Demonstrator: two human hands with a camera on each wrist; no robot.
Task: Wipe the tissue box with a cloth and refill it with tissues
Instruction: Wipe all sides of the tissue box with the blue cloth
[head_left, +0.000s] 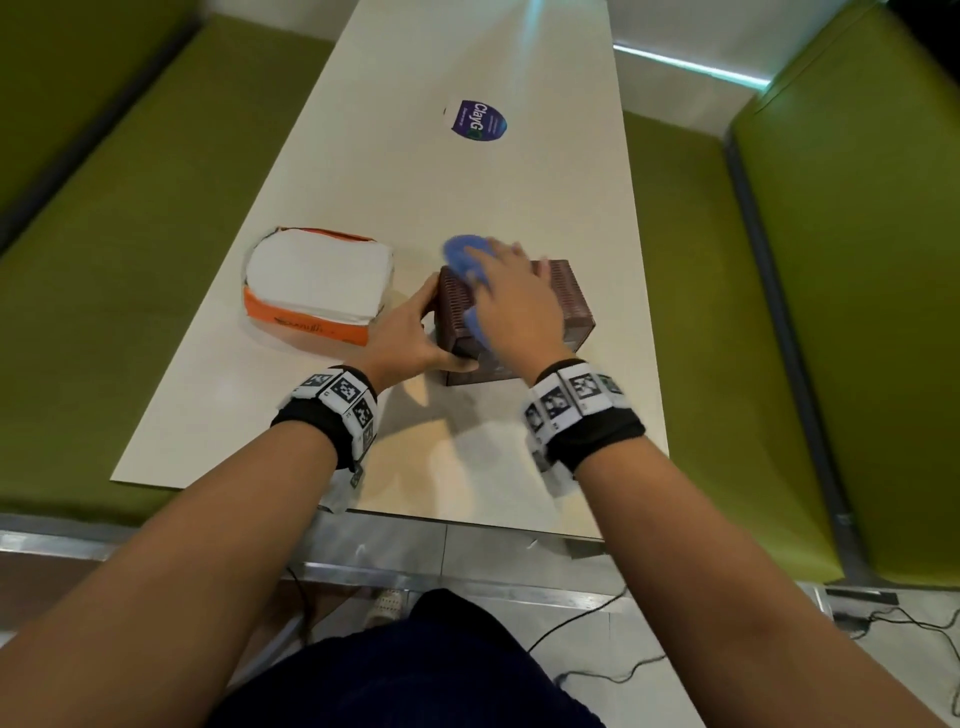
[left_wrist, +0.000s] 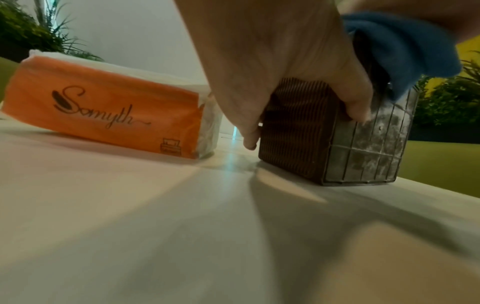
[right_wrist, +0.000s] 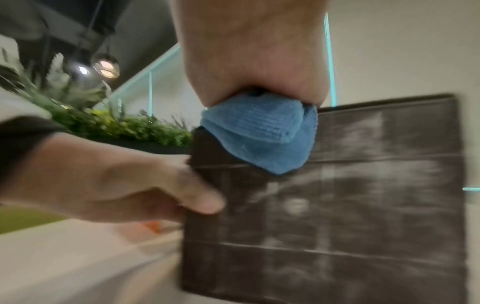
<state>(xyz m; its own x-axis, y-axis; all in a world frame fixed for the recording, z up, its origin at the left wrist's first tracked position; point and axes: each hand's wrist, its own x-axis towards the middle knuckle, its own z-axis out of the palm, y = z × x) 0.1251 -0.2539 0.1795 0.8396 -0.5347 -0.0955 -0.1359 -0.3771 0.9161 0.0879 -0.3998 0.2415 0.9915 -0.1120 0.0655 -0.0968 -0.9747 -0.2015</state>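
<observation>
Right hand (head_left: 511, 301), fingers spread and lying flat, is pressing a blue microfibre cloth (head_left: 464, 260) onto the top of the tissue box (head_left: 569, 299); from the right wrist view the cloth (right_wrist: 262, 131) is bunching under the palm and hanging over the box's upper near edge. Left hand (head_left: 410, 332) is clamping the box at its left end, thumb on the near face and fingers wrapping the far left corner; in the left wrist view the fingers (left_wrist: 358, 102) are curling round that corner. Tissue box: dark brown, ribbed weave-like sides, its near face (left_wrist: 369, 148) showing a scored grid with pale dusty smears; it is standing on the pale table (head_left: 467, 467), near the front edge, right of centre. Just left of it, apart from it, is lying an opened orange tissue pack (head_left: 317, 283) with white tissues exposed on top; script lettering on its side (left_wrist: 103, 107) is reading "Somyth", with a small dispenser pictogram beside it. Farther up the table, a round purple sticker (head_left: 477, 120) is reading "ClayG". Green bench seats (head_left: 727, 312) are flanking the table on both sides.
</observation>
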